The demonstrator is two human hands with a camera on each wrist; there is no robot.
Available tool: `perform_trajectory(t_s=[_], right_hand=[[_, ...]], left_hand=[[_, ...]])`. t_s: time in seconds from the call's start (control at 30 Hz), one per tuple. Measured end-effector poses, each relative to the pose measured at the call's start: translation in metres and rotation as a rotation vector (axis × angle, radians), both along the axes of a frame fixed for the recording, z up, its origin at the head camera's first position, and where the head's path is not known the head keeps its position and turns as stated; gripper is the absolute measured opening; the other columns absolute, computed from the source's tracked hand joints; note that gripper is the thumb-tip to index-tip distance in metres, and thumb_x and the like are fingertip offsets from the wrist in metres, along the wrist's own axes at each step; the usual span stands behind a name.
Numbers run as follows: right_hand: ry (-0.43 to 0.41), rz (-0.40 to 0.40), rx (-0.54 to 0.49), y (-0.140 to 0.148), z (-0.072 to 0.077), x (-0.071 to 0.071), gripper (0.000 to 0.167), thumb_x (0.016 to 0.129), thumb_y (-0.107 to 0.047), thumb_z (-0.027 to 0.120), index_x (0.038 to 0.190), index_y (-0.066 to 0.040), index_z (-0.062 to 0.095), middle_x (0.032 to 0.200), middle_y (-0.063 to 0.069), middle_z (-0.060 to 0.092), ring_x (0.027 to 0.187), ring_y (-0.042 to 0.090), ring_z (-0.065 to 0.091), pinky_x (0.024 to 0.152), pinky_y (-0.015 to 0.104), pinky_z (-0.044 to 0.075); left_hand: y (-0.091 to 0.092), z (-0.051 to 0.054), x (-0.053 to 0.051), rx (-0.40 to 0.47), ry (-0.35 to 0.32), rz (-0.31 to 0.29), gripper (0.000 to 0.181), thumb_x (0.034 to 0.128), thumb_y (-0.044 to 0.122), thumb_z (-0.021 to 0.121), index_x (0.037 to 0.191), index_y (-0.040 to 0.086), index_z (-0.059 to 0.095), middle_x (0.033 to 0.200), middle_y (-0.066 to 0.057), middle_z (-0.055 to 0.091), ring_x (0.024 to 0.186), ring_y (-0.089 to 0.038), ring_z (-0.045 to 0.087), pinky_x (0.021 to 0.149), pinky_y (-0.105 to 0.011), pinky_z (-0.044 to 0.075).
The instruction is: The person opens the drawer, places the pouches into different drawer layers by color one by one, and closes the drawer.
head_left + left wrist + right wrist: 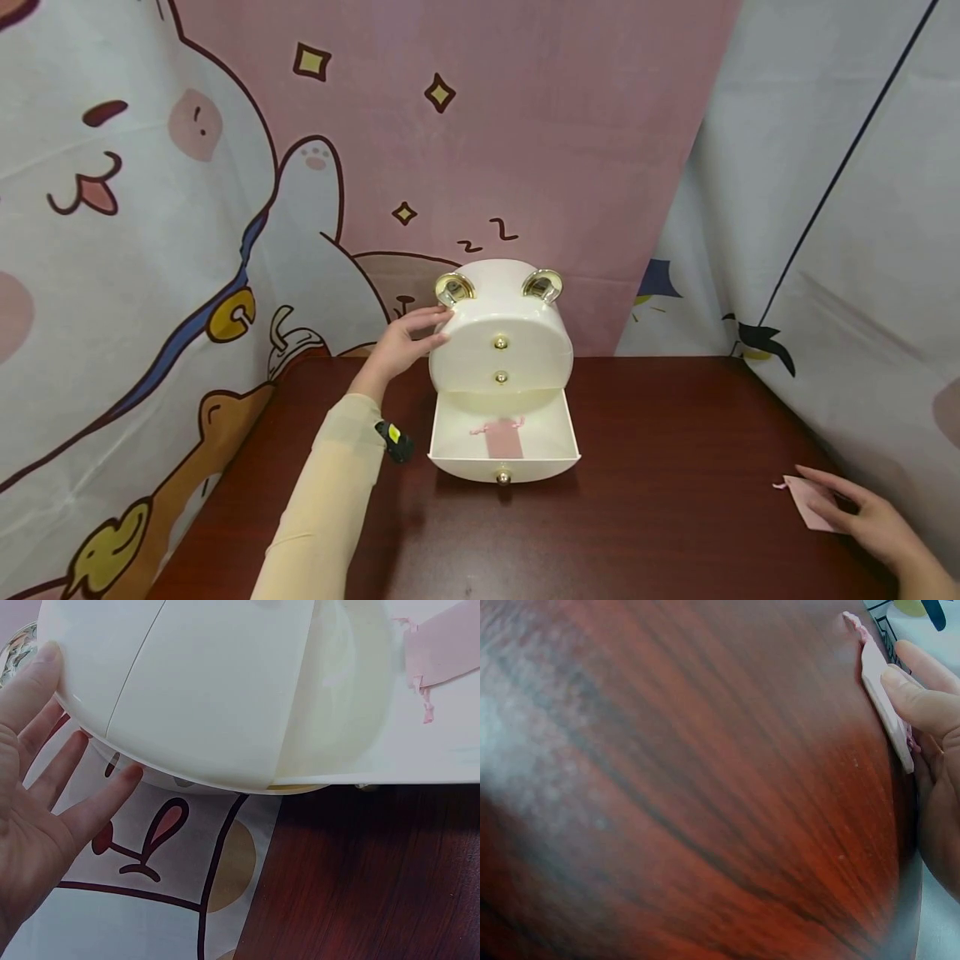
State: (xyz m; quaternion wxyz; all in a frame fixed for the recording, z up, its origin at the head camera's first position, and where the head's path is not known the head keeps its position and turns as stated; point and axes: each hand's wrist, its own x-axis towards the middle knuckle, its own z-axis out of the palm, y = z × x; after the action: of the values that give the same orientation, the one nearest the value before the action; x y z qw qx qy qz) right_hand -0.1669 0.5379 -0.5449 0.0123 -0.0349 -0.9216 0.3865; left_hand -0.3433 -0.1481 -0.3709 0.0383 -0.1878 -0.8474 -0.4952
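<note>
A glossy white drawer box [501, 354] with gold ear-like rings stands on the table, its bottom drawer [570, 429] pulled out. Inside that drawer lies a flat pink drawstring pouch [503, 439]. My left hand [405, 346] touches the box's upper left side. The left wrist view shows its thumb [46, 667] against the white shell and the fingers [105, 806] spread fairly straight beside it. Over at the right, my right hand [873, 517] pinches another pink pouch [812, 502] between thumb and fingers, close to the tabletop.
The dark reddish wooden table [675, 467] runs back to a printed cloth backdrop [585, 150] with cartoon animals. Another cloth [862, 250] borders the table's right edge. Two small gold knobs sit on the box's upper front and one on the open drawer.
</note>
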Motion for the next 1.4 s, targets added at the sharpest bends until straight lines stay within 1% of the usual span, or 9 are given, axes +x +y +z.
perform_trajectory(t_s=[0.1, 0.17, 0.37, 0.5, 0.57, 0.93, 1.07, 1.23, 1.4], right_hand=[[0.043, 0.002, 0.017, -0.001, -0.001, 0.001, 0.058, 0.100, -0.036, 0.061, 0.151, -0.015, 0.045, 0.121, -0.046, 0.029, 0.114, -0.025, 0.018, 0.114, 0.062, 0.015], [0.073, 0.005, 0.004, -0.003, -0.002, 0.002, 0.056, 0.099, -0.033, 0.063, 0.148, -0.011, 0.048, 0.111, -0.051, 0.026, 0.099, -0.031, 0.017, 0.117, 0.057, 0.011], [0.121, -0.008, 0.007, -0.008, -0.004, 0.005, 0.055, 0.099, -0.032, 0.064, 0.143, 0.000, 0.051, 0.110, -0.051, 0.029, 0.094, -0.033, 0.018, 0.119, 0.038, 0.008], [0.175, -0.001, 0.043, -0.009, -0.005, 0.005, 0.051, 0.098, -0.028, 0.066, 0.136, 0.003, 0.055, 0.110, -0.050, 0.033, 0.095, -0.034, 0.020, 0.094, -0.001, 0.011], [0.209, 0.011, 0.055, -0.010, -0.005, 0.004, 0.048, 0.097, -0.025, 0.068, 0.132, 0.006, 0.057, 0.110, -0.048, 0.037, 0.096, -0.035, 0.023, 0.081, -0.006, 0.014], [0.252, -0.041, 0.135, -0.012, -0.006, 0.002, 0.048, 0.094, -0.027, 0.071, 0.122, 0.011, 0.062, 0.105, -0.048, 0.038, 0.092, -0.033, 0.023, 0.084, -0.005, 0.016], [0.217, -0.083, 0.179, -0.011, -0.007, 0.000, 0.050, 0.094, -0.033, 0.071, 0.122, 0.008, 0.064, 0.104, -0.041, 0.045, 0.089, -0.027, 0.029, 0.090, 0.006, 0.029], [0.173, -0.120, 0.197, -0.012, -0.007, -0.003, 0.052, 0.093, -0.037, 0.071, 0.121, 0.007, 0.065, 0.100, -0.035, 0.049, 0.086, -0.023, 0.032, 0.075, 0.029, 0.040], [0.167, -0.142, 0.166, -0.017, -0.004, -0.003, 0.051, 0.093, -0.039, 0.070, 0.119, 0.006, 0.067, 0.095, -0.040, 0.046, 0.085, -0.025, 0.031, 0.066, 0.021, 0.034]], left_hand=[[0.000, 0.000, 0.001, -0.003, 0.002, 0.001, 0.044, 0.0919, 0.027, 0.073, 0.135, 0.021, 0.065, 0.150, -0.002, 0.045, 0.139, -0.028, 0.039, 0.094, -0.045, 0.053], [0.001, 0.000, 0.001, 0.000, 0.001, -0.001, 0.044, 0.0918, 0.027, 0.073, 0.135, 0.021, 0.065, 0.150, -0.003, 0.046, 0.139, -0.028, 0.039, 0.094, -0.045, 0.053], [0.001, 0.000, 0.002, 0.009, -0.002, -0.006, 0.044, 0.0916, 0.027, 0.074, 0.135, 0.021, 0.065, 0.150, -0.003, 0.046, 0.139, -0.029, 0.039, 0.094, -0.044, 0.053], [0.002, 0.001, 0.003, 0.009, -0.004, -0.004, 0.044, 0.0916, 0.027, 0.074, 0.135, 0.022, 0.065, 0.150, -0.002, 0.045, 0.139, -0.029, 0.038, 0.095, -0.045, 0.053], [0.002, 0.001, 0.002, 0.006, -0.004, -0.001, 0.045, 0.0915, 0.028, 0.074, 0.135, 0.022, 0.065, 0.150, -0.002, 0.045, 0.139, -0.029, 0.037, 0.095, -0.045, 0.052], [0.001, 0.000, 0.001, -0.006, 0.007, 0.001, 0.045, 0.0917, 0.028, 0.073, 0.135, 0.022, 0.065, 0.150, -0.002, 0.046, 0.140, -0.029, 0.036, 0.100, -0.047, 0.048], [0.001, 0.000, 0.001, 0.001, 0.004, 0.002, 0.044, 0.0915, 0.028, 0.074, 0.134, 0.022, 0.065, 0.150, -0.001, 0.046, 0.140, -0.028, 0.036, 0.099, -0.046, 0.049], [0.000, 0.001, 0.001, -0.004, 0.003, 0.005, 0.045, 0.0915, 0.028, 0.074, 0.135, 0.022, 0.065, 0.150, -0.001, 0.046, 0.140, -0.028, 0.036, 0.099, -0.046, 0.049], [0.000, 0.001, 0.002, -0.007, 0.002, 0.006, 0.045, 0.0914, 0.028, 0.074, 0.135, 0.022, 0.065, 0.150, -0.002, 0.045, 0.140, -0.028, 0.036, 0.099, -0.047, 0.049]])
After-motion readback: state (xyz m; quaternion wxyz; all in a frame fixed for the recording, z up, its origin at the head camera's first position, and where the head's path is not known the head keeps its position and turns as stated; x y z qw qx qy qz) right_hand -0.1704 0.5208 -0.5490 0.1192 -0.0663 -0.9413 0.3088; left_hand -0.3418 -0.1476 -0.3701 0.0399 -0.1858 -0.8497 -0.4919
